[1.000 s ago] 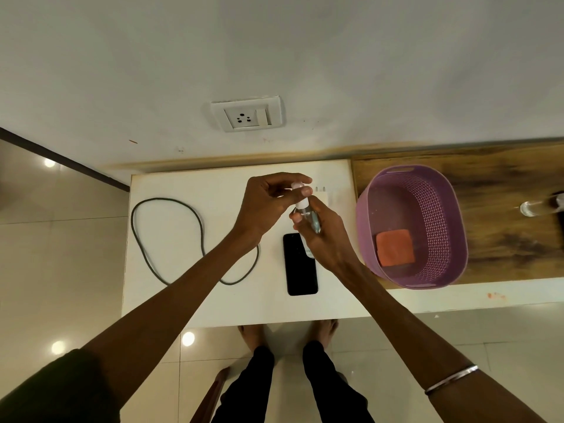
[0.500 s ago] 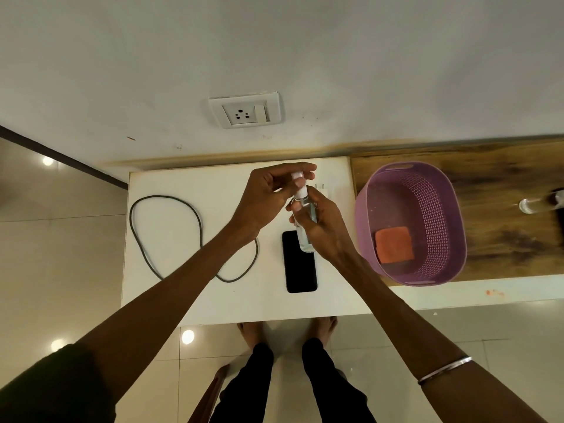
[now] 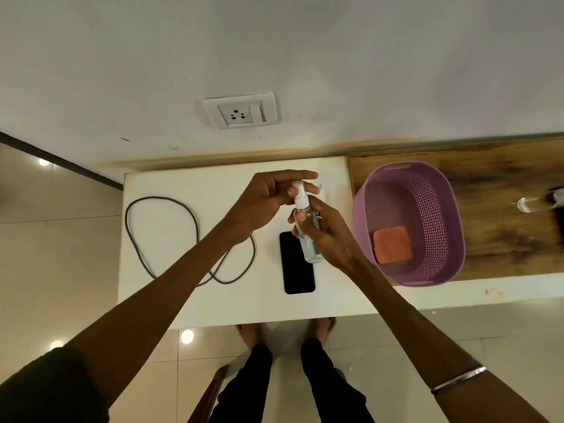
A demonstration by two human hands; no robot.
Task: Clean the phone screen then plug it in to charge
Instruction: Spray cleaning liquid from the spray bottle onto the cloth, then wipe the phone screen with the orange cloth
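Observation:
A black phone (image 3: 297, 270) lies screen up on the white table (image 3: 183, 303). My right hand (image 3: 331, 236) holds a small clear spray bottle (image 3: 309, 250) tilted just above the phone's top end. My left hand (image 3: 265, 199) has its fingertips closed around the bottle's white pump head (image 3: 300, 198); whether a cap is in those fingers is unclear. A dark charging cable (image 3: 152, 197) lies looped on the table's left part, partly under my left forearm. A white wall socket (image 3: 241, 112) sits on the wall behind the table.
A purple plastic basket (image 3: 451, 215) stands right of the phone with an orange cloth (image 3: 392, 244) in it, on a wooden top (image 3: 503, 248). A clear object (image 3: 528, 204) lies at the far right. My feet stand below the table's front edge.
Both hands with the bottle have risen slightly off the phone. The left fingers have shifted, and the white pump head now shows more.

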